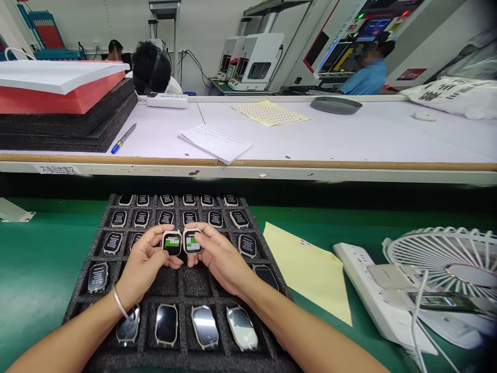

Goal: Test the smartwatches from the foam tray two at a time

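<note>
My left hand (149,254) grips a smartwatch (172,242) by its edges, its screen lit with green and white blocks. Close beside it, my right hand (217,254) holds a second smartwatch (192,241) with a similar green and white screen, the thumb on its face. Both watches have no straps. Below the hands lies a black foam tray (186,357) with rows of square pockets. Many pockets hold watches, some showing white text, while the front ones, such as this watch (166,325), have dark or reflective screens. Two pockets just under my hands are bare.
A yellow sheet (310,274), a white power strip (368,285) and a white fan (446,259) with cables are on the right. The raised shelf carries stacked foam (58,124), a pen (123,138), papers (215,141) and a grey dish (336,105). Other people sit beyond.
</note>
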A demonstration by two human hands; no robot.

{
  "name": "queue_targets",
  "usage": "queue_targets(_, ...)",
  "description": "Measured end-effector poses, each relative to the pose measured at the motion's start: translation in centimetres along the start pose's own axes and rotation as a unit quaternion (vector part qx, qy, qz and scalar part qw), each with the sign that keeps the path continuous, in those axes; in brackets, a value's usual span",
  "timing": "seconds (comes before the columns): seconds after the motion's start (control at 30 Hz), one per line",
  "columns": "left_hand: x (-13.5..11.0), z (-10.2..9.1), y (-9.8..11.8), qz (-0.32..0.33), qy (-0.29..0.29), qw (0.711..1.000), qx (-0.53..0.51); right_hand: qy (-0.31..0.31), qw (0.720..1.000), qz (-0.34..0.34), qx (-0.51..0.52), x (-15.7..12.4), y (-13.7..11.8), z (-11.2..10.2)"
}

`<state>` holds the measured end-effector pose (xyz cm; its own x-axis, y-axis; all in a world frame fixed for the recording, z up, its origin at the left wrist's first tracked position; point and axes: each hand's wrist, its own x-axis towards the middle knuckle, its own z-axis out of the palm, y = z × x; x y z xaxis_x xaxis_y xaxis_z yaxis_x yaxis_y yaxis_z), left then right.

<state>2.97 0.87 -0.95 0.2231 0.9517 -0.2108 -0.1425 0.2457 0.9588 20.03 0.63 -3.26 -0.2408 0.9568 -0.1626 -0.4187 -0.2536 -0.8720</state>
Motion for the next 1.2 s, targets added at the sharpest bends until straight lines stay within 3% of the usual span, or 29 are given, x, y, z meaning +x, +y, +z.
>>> queue_targets(0.6,-0.06,-0.16,-0.36,0.009,-0.031,0.999,0.016,0.013,0.999,-0.015,-0.040,-0.07,0.19,-0.21)
queue_targets(0.9,0.06,-0.25,-0.20,0.007,-0.002,1.000,0.020,-0.020,0.999,-0.015,-0.033,-0.35,-0.16,0.15)
queue_targets(1.2,0.01,-0.33,-0.17,0.009,-0.004,1.000,0.010,-0.010,1.000,-0.007,-0.027,-0.31,0.04,0.00)
